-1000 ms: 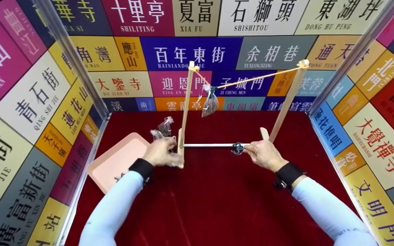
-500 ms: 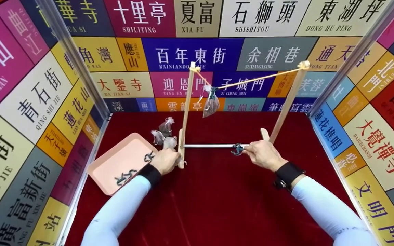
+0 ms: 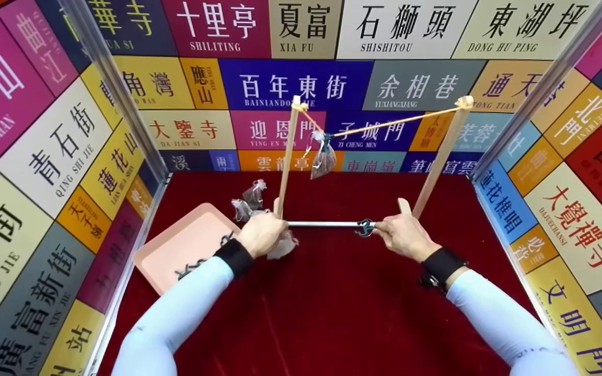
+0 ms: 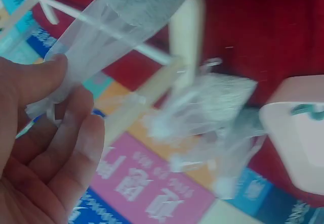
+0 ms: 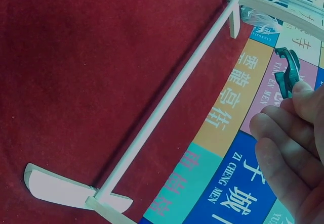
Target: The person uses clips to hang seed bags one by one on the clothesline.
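My left hand point(image 3: 262, 234) pinches the gathered neck of a sheer mesh pouch point(image 4: 152, 4), whose grey-filled body hangs beside the frame's left wooden post point(image 3: 287, 162). Between thumb and finger, my right hand point(image 3: 406, 236) pinches a dark green plastic clip point(image 5: 288, 70), its jaws pointing away from the hand. Across the tops of both posts runs a yellow elastic cord point(image 3: 395, 121), sagging toward the left. Another filled pouch point(image 3: 324, 161) hangs from it by a green clip point(image 3: 326, 141).
A white rod point(image 3: 322, 224) joins the two posts low down, with the right post point(image 3: 441, 162) beyond my right hand. More mesh pouches point(image 3: 253, 194) lie left of the frame. A pink tray point(image 3: 175, 235) holds green clips point(image 3: 190, 269). Sign-printed panels point(image 3: 296, 83) enclose the red cloth.
My left hand reached down by the pouches at the left post's foot and has come up slightly rightward with a pouch. The right hand keeps its place with the clip.
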Available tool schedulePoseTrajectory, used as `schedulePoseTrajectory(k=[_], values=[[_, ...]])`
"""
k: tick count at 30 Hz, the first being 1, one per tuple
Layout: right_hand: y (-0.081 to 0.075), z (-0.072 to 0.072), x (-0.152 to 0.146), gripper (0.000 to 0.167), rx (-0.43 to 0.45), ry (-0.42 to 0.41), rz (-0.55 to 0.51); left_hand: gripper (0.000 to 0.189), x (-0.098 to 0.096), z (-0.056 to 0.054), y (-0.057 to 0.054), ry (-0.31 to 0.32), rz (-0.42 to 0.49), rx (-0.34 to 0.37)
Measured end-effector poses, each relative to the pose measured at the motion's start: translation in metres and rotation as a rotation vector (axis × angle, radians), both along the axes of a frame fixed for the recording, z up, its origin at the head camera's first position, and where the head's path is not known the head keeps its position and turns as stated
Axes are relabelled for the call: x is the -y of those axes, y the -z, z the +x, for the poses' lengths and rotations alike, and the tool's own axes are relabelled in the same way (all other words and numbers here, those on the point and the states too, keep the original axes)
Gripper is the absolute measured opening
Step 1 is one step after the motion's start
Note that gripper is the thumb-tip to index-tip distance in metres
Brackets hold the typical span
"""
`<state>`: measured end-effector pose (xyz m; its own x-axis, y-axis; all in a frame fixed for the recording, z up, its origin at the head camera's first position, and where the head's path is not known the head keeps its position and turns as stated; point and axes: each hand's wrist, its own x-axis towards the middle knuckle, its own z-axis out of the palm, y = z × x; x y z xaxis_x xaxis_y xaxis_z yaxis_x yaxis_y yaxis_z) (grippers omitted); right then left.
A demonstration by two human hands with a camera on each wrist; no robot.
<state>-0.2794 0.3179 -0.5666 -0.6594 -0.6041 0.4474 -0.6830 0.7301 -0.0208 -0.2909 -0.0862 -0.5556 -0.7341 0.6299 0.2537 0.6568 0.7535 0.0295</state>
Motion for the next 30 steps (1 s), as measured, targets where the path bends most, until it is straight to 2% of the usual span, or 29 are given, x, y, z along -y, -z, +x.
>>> schedulePoseTrajectory(k=[3,6,10,13,17,20,22,24,27,30], values=[[0.0,-0.001,0.002,0.009,0.014,0.005,-0.008,0.004,-0.014,0.0,-0.019,0.039,-0.028,-0.025],[0.0,-0.001,0.003,0.008,0.037,0.015,-0.005,0.011,-0.031,0.0,-0.042,0.101,-0.083,-0.07],[-0.001,-0.001,0.003,0.006,0.07,0.034,0.008,0.012,-0.056,0.001,-0.076,0.188,-0.156,-0.165],[-0.001,-0.001,0.005,0.006,0.08,0.037,0.014,0.019,-0.074,-0.001,-0.101,0.23,-0.19,-0.258],[0.001,-0.002,0.008,0.006,0.072,0.028,0.004,0.017,-0.094,-0.009,-0.132,0.227,-0.24,-0.417],[0.002,-0.002,0.009,0.009,0.078,0.024,-0.005,0.022,-0.106,-0.02,-0.154,0.188,-0.273,-0.479],[0.002,-0.001,0.01,0.01,0.09,0.019,-0.003,0.028,-0.112,-0.031,-0.166,0.152,-0.267,-0.464],[0.001,0.0,0.011,0.01,0.098,0.014,0.004,0.037,-0.117,-0.044,-0.175,0.111,-0.239,-0.417],[0.0,0.0,0.012,0.007,0.096,0.005,0.008,0.034,-0.121,-0.064,-0.185,0.049,-0.144,-0.325],[-0.005,-0.001,0.014,0.007,0.066,0.002,0.012,0.022,-0.122,-0.08,-0.191,-0.017,-0.033,-0.244]])
